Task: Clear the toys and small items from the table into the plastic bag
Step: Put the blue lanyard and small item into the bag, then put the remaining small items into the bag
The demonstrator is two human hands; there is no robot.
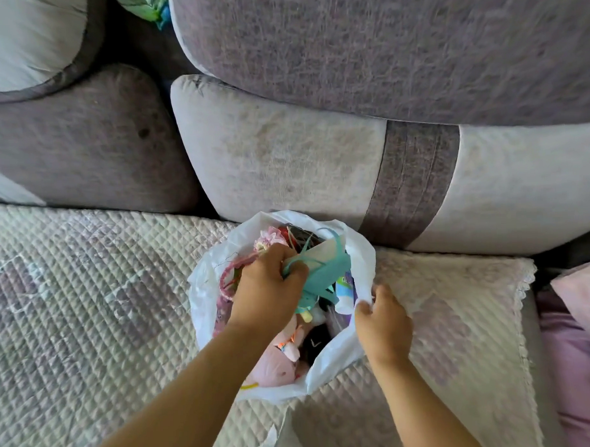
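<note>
A white plastic bag [338,359] stands open on the quilted sofa seat, full of toys. My left hand [265,288] is inside its mouth and grips a teal ribbon-like item [325,272] together with a white card. My right hand [382,324] pinches the bag's right rim and holds it open. Inside lie a pink plush toy [275,367], a pink hoop [228,275], a frilly pink piece [270,236] and a small white and purple bottle [344,291]. The table is out of view.
The bag rests on a quilted cover [89,297] over the sofa seat. Grey and lilac back cushions [284,150] rise right behind it. A pink and purple cloth [579,347] lies at the right edge. A green item [145,7] pokes between cushions at top.
</note>
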